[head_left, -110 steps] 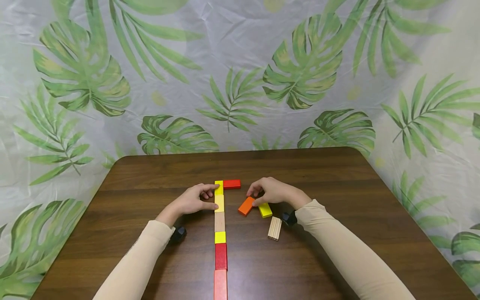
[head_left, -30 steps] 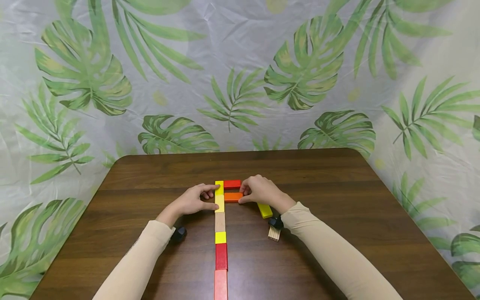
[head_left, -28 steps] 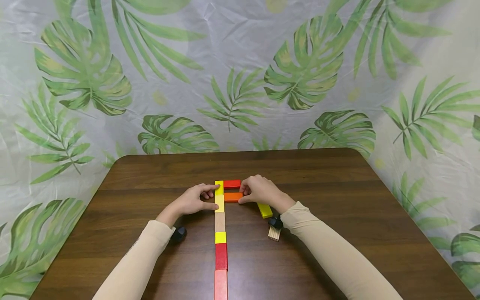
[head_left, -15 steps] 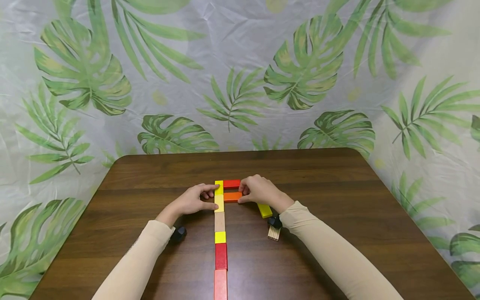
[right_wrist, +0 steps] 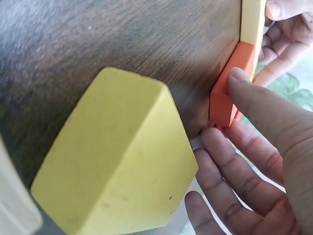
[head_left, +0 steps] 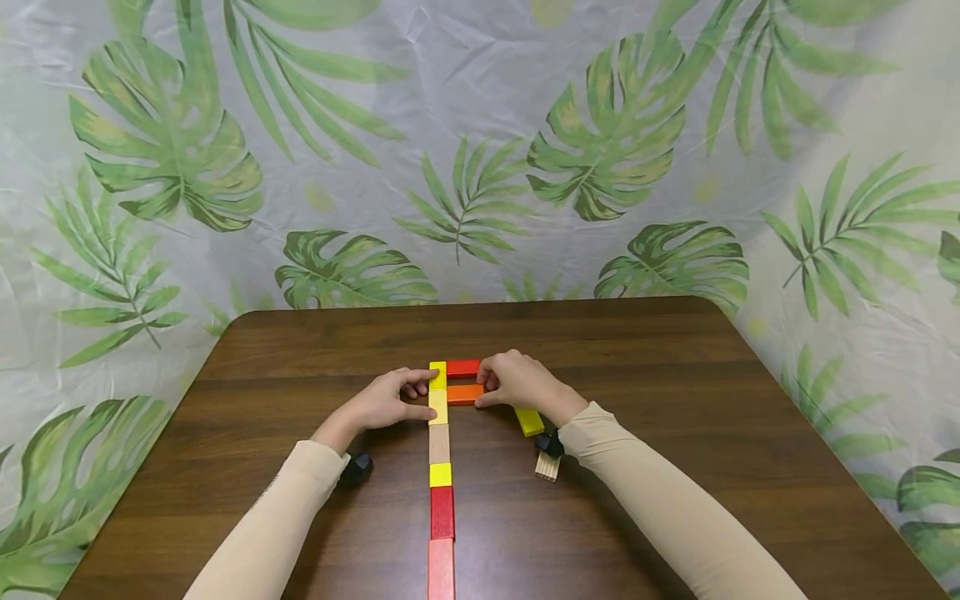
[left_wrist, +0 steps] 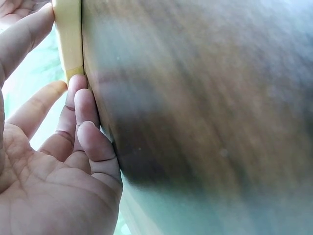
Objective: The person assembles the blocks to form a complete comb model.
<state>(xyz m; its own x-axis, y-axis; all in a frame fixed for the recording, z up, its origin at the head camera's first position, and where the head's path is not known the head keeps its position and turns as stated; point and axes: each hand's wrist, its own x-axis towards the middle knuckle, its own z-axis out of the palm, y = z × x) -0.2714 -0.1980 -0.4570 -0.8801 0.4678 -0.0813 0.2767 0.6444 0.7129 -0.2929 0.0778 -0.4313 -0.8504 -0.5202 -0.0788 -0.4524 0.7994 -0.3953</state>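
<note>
My right hand (head_left: 528, 387) pinches the orange wooden block (head_left: 463, 396), its thumb showing on the block in the right wrist view. That block lies crosswise, its left end against the pale yellow block (head_left: 438, 403) in a line of blocks. Parallel to it, just beyond, a red block (head_left: 462, 368) extends from the yellow block (head_left: 437, 380) at the line's far end. My left hand (head_left: 382, 402) rests at the line's left side. Its extended index finger touches the far yellow block and its thumb the pale yellow one, while the other fingers curl in against the table.
The line runs toward me through a tan block (head_left: 438, 443), a small yellow block (head_left: 440, 475), a red block (head_left: 442, 512) and a pink block (head_left: 441, 573). Under my right wrist lie a loose yellow block (head_left: 530, 422) and a ridged wooden block (head_left: 547, 467), both partly hidden.
Over the earlier frames my right hand brought the orange block left from beside the loose yellow block to the line. In the last second it has barely shifted. My left hand stayed put.
</note>
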